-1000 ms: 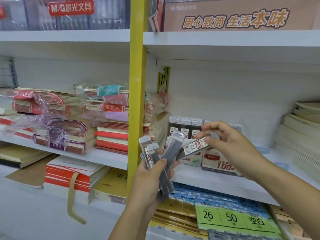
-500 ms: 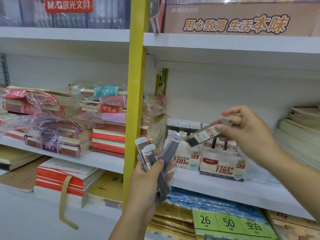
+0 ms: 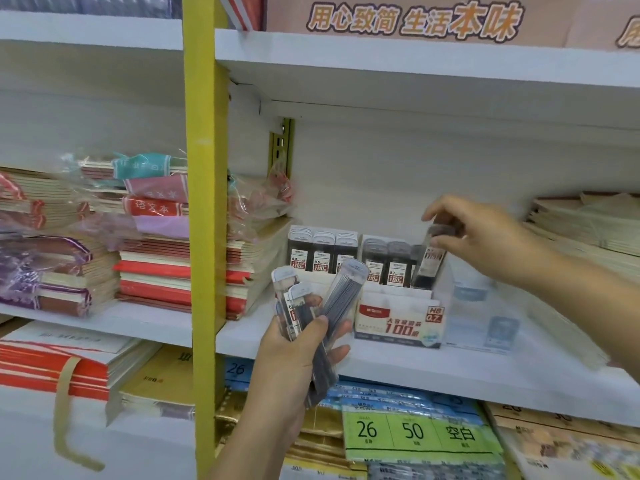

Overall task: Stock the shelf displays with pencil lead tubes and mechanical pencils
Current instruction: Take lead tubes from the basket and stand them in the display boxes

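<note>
White shelf [image 3: 398, 370] of a store rack, divided from the neighbouring bay by a yellow upright [image 3: 204, 237]. Left of the upright, stacks of notebooks [image 3: 145, 268], several wrapped in clear film. At the far right of the shelf, a further pile of pale booklets [image 3: 585, 226].

Centre of the shelf: two white display boxes side by side. The right-hand display box [image 3: 398, 320], marked "HB 0.7" and "100", holds upright pencil lead tubes [image 3: 386, 263] in a row; the left display box [image 3: 323, 252], partly hidden behind the left hand's bundle, holds a similar row labelled 0.5. Just right of the boxes stands a clear plastic holder [image 3: 479, 315].

Right hand [image 3: 485, 237], reaching in from the right, fingers pinched on the top of a single lead tube [image 3: 429, 261], which stands nearly upright at the right end of the 0.7 row, its lower end inside the box.

Left hand [image 3: 298, 358], raised before the shelf edge, closed around a fanned bundle of lead tubes [image 3: 322, 306], caps upward.
</note>
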Tool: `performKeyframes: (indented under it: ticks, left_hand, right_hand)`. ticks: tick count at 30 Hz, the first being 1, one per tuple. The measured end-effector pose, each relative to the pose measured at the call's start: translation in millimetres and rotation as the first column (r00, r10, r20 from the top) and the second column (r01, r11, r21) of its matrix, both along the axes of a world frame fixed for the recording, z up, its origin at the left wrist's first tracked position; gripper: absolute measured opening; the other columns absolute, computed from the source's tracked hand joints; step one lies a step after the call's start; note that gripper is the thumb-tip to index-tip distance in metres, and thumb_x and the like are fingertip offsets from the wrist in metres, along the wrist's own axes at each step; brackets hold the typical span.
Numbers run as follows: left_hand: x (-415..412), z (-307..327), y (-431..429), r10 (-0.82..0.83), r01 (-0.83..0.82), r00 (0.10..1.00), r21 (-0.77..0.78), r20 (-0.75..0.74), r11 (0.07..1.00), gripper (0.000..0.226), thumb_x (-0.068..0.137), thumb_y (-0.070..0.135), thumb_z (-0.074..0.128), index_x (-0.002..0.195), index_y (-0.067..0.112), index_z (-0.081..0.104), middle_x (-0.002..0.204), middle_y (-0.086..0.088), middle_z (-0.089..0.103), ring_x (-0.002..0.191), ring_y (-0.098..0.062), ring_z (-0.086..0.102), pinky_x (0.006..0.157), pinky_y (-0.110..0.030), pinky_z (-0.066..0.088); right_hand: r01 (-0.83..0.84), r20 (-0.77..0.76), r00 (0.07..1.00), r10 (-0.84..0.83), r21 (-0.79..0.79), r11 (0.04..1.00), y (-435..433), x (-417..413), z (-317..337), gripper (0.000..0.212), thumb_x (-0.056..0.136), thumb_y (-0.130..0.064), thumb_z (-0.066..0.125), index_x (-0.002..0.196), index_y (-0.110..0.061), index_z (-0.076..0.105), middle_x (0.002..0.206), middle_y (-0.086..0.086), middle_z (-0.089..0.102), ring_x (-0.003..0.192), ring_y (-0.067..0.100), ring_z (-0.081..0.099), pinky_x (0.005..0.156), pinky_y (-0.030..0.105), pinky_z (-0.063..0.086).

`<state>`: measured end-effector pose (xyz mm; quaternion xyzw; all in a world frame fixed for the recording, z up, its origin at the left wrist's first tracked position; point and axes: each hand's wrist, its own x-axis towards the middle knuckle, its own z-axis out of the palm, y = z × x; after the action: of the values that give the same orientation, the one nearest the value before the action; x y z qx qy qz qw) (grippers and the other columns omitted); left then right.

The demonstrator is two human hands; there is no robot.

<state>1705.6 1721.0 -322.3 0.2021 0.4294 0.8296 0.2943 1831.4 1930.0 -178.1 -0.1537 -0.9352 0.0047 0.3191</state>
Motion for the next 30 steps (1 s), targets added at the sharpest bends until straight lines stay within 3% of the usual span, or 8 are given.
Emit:
performKeyframes:
  ticks: [4, 8, 12, 15, 18, 21, 24, 30]
  left_hand:
    - [5, -2, 6, -0.018, 0.017, 1.0, -0.021, -0.013, 1.0, 0.021, 0.098, 0.011, 0.061, 0.114, 0.025, 0.062, 0.097, -0.001, 0.08, 0.089, -0.017, 0.078, 0.061, -0.025, 0.061]
    - [7, -3, 8, -0.039, 0.037, 0.999, -0.043, -0.034, 0.998, 0.023, 0.096, 0.011, 0.064, 0.114, 0.025, 0.064, 0.098, -0.001, 0.08, 0.088, -0.018, 0.078, 0.06, -0.026, 0.061]
    - [10, -4, 7, -0.054, 0.048, 0.995, -0.064, -0.086, 0.997, 0.022, 0.098, 0.014, 0.062, 0.114, 0.029, 0.063, 0.098, 0.002, 0.08, 0.09, -0.015, 0.077, 0.06, -0.023, 0.059]
    - [14, -4, 6, -0.08, 0.07, 0.988, -0.081, -0.132, 0.994, 0.021, 0.098, 0.015, 0.062, 0.113, 0.029, 0.063, 0.1, 0.002, 0.08, 0.093, -0.017, 0.077, 0.064, -0.024, 0.06]
    - [22, -6, 5, -0.109, 0.092, 0.979, -0.102, -0.173, 0.991, 0.021, 0.098, 0.013, 0.063, 0.115, 0.026, 0.063, 0.104, 0.001, 0.079, 0.096, -0.019, 0.076, 0.068, -0.027, 0.062]
    - [28, -8, 3, -0.139, 0.113, 0.975, -0.154, -0.172, 0.982, 0.017, 0.098, 0.019, 0.064, 0.11, 0.031, 0.066, 0.102, 0.001, 0.08, 0.093, -0.02, 0.077, 0.071, -0.032, 0.062]
    - [28, -9, 0, -0.186, 0.153, 0.97, -0.199, -0.159, 0.968, 0.011, 0.092, 0.031, 0.069, 0.096, 0.042, 0.071, 0.102, 0.006, 0.079, 0.088, -0.025, 0.078, 0.081, -0.041, 0.056]
    - [28, -3, -5, -0.165, 0.125, 0.971, -0.219, -0.174, 0.968, 0.019, 0.083, 0.04, 0.078, 0.101, 0.041, 0.071, 0.1, 0.009, 0.079, 0.089, -0.017, 0.078, 0.095, -0.05, 0.049]
  right_hand:
    - [0.054, 0.026, 0.998, -0.052, -0.062, 0.997, 18, -13, -12, 0.026, 0.078, -0.024, 0.079, 0.087, -0.03, 0.056, 0.089, -0.01, 0.062, 0.079, -0.003, 0.055, 0.063, 0.01, 0.036]
    - [0.192, 0.071, 0.978, -0.198, 0.091, 0.977, 25, -19, -21, 0.015, 0.085, -0.041, 0.068, 0.097, -0.033, 0.071, 0.095, -0.009, 0.05, 0.102, 0.015, 0.038, 0.085, 0.033, 0.036]
    - [0.193, -0.098, 0.979, -0.179, 0.155, 0.969, 5, -11, -33, 0.028, 0.092, -0.038, 0.058, 0.115, -0.029, 0.07, 0.099, -0.01, 0.049, 0.101, 0.01, 0.035, 0.085, 0.021, 0.029]
    - [-0.101, -0.264, 0.964, 0.036, -0.238, 0.966, -39, 3, -59, 0.022, 0.088, -0.046, 0.053, 0.107, -0.046, 0.064, 0.088, -0.021, 0.061, 0.083, -0.004, 0.052, 0.07, 0.005, 0.04]
    - [-0.352, -0.326, 0.928, 0.179, -0.619, 0.702, -72, 6, -88, 0.028, 0.088, -0.044, 0.06, 0.115, -0.052, 0.058, 0.09, -0.017, 0.068, 0.062, 0.0, 0.061, 0.055, 0.015, 0.049]
    - [-0.458, -0.427, 0.883, 0.193, -0.699, 0.549, -79, 8, -100, 0.031, 0.093, -0.013, 0.062, 0.108, -0.04, 0.065, 0.076, -0.001, 0.07, 0.056, 0.015, 0.06, 0.05, 0.023, 0.045]
    - [-0.501, -0.442, 0.865, 0.239, -0.739, 0.449, -75, 17, -98, 0.028, 0.095, -0.007, 0.057, 0.097, -0.034, 0.067, 0.076, 0.005, 0.07, 0.065, 0.018, 0.063, 0.057, 0.024, 0.05]
    - [-0.423, -0.377, 0.905, 0.2, -0.731, 0.536, -67, 24, -94, 0.024, 0.1, -0.018, 0.048, 0.093, -0.035, 0.063, 0.101, -0.006, 0.074, 0.082, 0.006, 0.066, 0.075, 0.025, 0.048]
